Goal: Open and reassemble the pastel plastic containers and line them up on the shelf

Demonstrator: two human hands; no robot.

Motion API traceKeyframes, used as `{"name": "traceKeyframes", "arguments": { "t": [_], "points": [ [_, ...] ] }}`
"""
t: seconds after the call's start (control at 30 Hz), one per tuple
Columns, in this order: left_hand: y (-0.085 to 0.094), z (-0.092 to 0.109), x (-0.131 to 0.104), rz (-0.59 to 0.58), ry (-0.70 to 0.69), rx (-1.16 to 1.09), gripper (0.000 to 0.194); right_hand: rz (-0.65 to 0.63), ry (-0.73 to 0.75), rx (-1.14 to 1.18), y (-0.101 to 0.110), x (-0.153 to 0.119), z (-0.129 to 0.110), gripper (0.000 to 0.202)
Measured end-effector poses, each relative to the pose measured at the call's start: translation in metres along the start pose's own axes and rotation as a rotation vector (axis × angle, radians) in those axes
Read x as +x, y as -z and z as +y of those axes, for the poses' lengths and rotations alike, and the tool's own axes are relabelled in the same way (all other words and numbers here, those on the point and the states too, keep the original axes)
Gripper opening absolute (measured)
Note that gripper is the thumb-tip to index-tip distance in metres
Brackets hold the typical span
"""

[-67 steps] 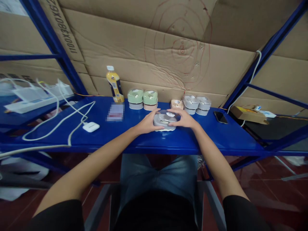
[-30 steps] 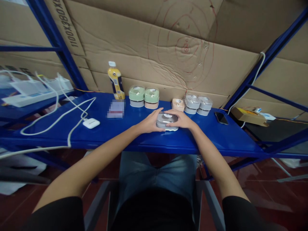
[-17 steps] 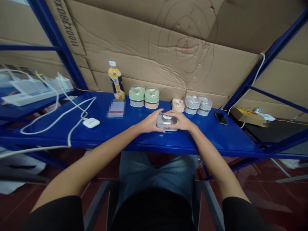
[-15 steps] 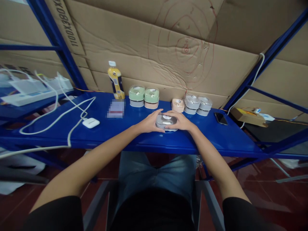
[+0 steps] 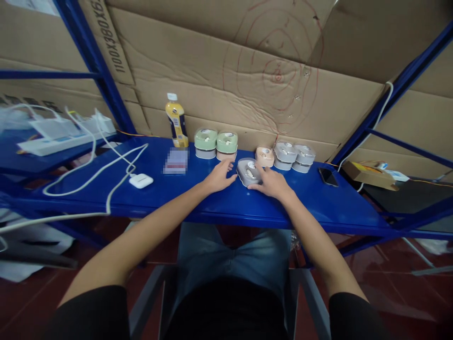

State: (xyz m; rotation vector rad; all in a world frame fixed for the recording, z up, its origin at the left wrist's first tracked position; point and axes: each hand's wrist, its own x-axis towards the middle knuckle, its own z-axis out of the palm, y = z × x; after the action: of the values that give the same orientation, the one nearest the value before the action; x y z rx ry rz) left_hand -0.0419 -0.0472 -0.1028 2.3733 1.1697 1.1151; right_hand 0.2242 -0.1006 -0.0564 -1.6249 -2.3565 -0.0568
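A grey box with a clear wrapped lid rests on the blue table, turned at an angle. My right hand has its thumb and fingers on the box's right side. Just left of the box, apart from it, my left hand is held with fingers spread and nothing in it. Behind stand two green-topped boxes on the left. A peach box and two grey stacks stand on the right.
A yellow bottle and a blurred-out card are at the back left. White cables and a white earphone case lie further left. A phone and an open carton are at the right. Cardboard backs the table.
My left hand has let go of the grey box and moved slightly left. The box has turned and shifted a little away from me, with my right hand still on it.
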Motion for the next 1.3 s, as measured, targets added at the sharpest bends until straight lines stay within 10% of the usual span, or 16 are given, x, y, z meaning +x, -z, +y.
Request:
{"name": "traceKeyframes", "arguments": {
  "t": [0.43,0.77,1.07,1.3],
  "points": [
    [0.003,0.007,0.003,0.122,0.097,0.059,0.031,0.207,-0.111,-0.140,0.004,0.089,-0.047,0.043],
    [0.008,0.010,0.004,0.302,0.340,0.221,0.016,0.158,0.109,-0.280,-0.013,0.164,-0.094,0.085],
    [0.011,0.017,0.008,0.381,0.282,0.081,0.018,0.332,0.259,-0.272,-0.019,0.132,-0.079,0.053],
    [0.016,0.017,0.015,0.554,0.302,-0.417,0.028,0.586,0.188,0.369,-0.002,0.090,-0.016,0.067]
  ]
}}
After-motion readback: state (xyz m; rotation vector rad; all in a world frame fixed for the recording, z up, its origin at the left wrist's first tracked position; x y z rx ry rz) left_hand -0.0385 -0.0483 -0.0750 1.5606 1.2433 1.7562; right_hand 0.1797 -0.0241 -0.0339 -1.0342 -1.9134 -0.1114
